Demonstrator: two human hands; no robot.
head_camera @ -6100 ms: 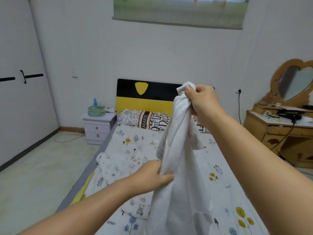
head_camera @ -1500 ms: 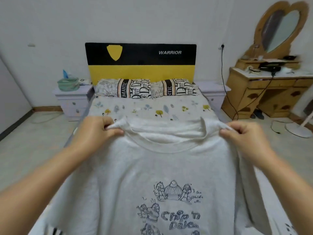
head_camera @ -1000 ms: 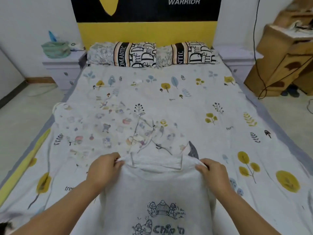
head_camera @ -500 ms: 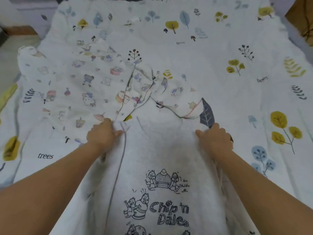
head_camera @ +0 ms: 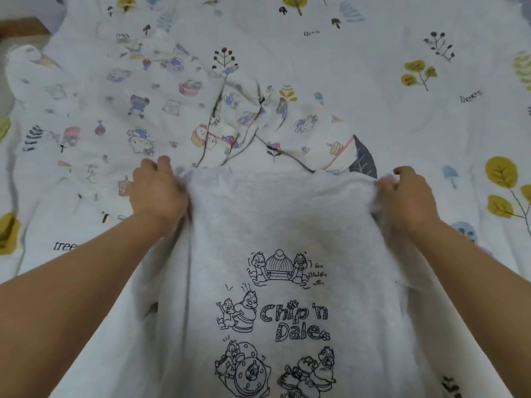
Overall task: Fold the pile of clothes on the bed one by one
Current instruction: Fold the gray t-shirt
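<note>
A light grey T-shirt (head_camera: pixel 275 219) with black cartoon drawings and lettering lies spread print-up on the bed, its top edge away from me. My left hand (head_camera: pixel 156 191) grips the shirt's top left corner, fingers curled into the cloth. My right hand (head_camera: pixel 408 196) grips the top right corner the same way. Beyond the shirt lies a crumpled white garment (head_camera: pixel 172 110) printed with small coloured cartoon figures, just touching the shirt's top edge.
The bed sheet (head_camera: pixel 402 53) is white with yellow and blue leaf and tree prints and fills most of the view. A strip of floor (head_camera: pixel 17 24) shows at the top left corner.
The shirt came down from held up in the air onto the bed. Since half a second ago both hands have drawn its top corners wider apart and my view has dropped closer.
</note>
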